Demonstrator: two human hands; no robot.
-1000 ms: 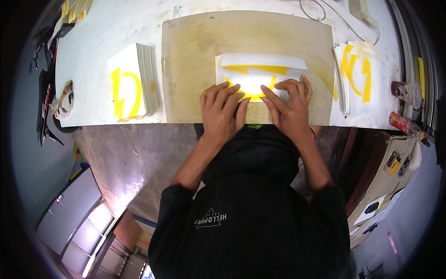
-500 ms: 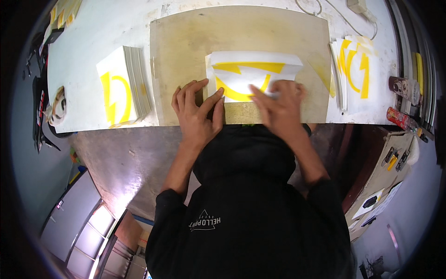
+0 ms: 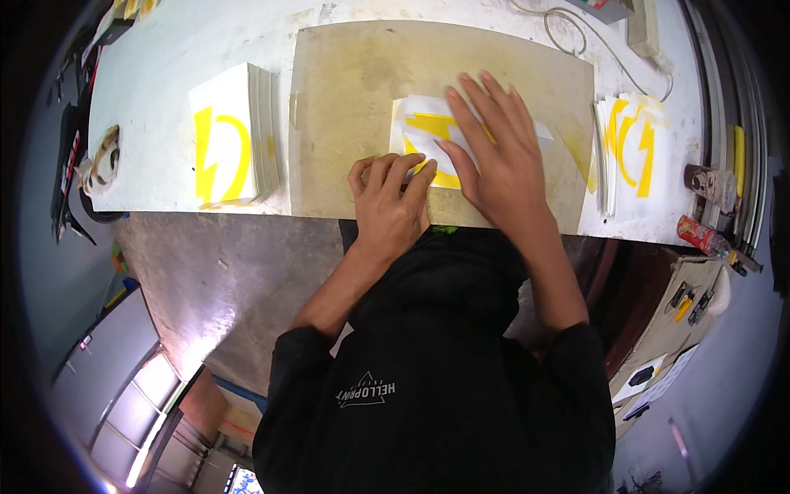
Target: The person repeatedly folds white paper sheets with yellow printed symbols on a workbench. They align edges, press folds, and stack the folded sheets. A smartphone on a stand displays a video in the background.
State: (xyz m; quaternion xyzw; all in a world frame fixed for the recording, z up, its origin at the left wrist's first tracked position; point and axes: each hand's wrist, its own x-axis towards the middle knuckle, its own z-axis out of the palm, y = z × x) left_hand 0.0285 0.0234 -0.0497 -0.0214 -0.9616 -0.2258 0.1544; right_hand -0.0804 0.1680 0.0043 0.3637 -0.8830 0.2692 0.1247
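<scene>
- Head view: a white sheet with a yellow curved emblem [image 3: 428,140] lies on a tan, worn rectangular board [image 3: 362,90], near its front edge, on a white worktable [image 3: 164,49].
- The left hand [image 3: 391,206] rests flat, fingers together, fingertips pressing the sheet's near left corner; it grasps nothing.
- The right hand [image 3: 498,156] lies spread open across the sheet, palm down.
- A stack of matching sheets [image 3: 230,136] sits left of the board; another stack [image 3: 629,152] sits right.
</scene>
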